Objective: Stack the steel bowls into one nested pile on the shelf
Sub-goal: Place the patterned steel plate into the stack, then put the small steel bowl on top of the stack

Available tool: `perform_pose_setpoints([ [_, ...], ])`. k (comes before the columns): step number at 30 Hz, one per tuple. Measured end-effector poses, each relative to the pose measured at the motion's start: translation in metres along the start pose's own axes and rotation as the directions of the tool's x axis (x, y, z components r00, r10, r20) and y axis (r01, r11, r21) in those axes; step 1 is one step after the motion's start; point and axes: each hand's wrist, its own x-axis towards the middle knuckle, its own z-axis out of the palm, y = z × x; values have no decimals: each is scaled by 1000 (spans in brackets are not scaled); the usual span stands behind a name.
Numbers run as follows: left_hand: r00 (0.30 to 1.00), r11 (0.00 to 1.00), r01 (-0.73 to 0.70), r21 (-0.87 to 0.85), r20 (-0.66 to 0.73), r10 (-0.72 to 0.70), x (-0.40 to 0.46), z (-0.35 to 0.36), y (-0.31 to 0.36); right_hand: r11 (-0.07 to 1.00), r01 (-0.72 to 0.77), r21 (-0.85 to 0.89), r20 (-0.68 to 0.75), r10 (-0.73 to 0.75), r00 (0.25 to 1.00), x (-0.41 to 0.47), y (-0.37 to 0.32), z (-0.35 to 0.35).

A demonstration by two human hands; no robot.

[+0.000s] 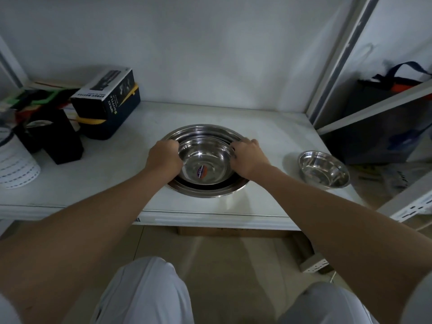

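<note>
A wide steel bowl rests at the middle of the white shelf. Inside it sits a medium steel bowl with a red and blue sticker on its bottom. My left hand grips the medium bowl's left rim and my right hand grips its right rim. Whether it hangs just above the wide bowl or rests in it, I cannot tell. A small steel bowl stands alone near the shelf's right end.
A black and white spray-bottle box lies on a dark blue case at the back left, beside black holders and a white perforated container. A grey shelf post rises at the right. My knees show below.
</note>
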Motion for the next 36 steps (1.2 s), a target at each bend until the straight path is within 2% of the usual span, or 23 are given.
perform_pose_setpoints([
  [3, 997, 998, -65, 10, -50, 65, -3, 3, 12, 994, -107, 33, -61, 108, 992, -9, 17, -17],
  [5, 994, 994, -104, 25, -35, 105, -6, 3, 31, 983, -182, 18, -82, 183, 980, -18, 38, -26],
  [11, 983, 983, -182, -28, 0, 182, -20, 19, 95, 903, -422, -84, -51, 419, 907, -58, 109, -32],
  [16, 982, 978, -190, -87, -31, 188, -23, 29, 120, 876, -473, -94, -14, 474, 880, -68, 138, -26],
  [26, 980, 958, -188, -217, 15, 196, -19, 35, 125, 900, -405, -159, -19, 408, 913, -62, 137, -22],
  [30, 976, 941, -172, -292, 77, 203, -19, 32, 118, 960, -237, -150, -175, 210, 962, -58, 123, -31],
  [32, 980, 904, -63, -423, 146, 136, -18, 25, 118, 982, -147, -120, -218, 118, 969, -51, 101, -43],
  [36, 981, 691, 144, -709, 192, -8, -8, 0, 122, 984, 142, -104, -312, -168, 935, -35, 43, -60],
])
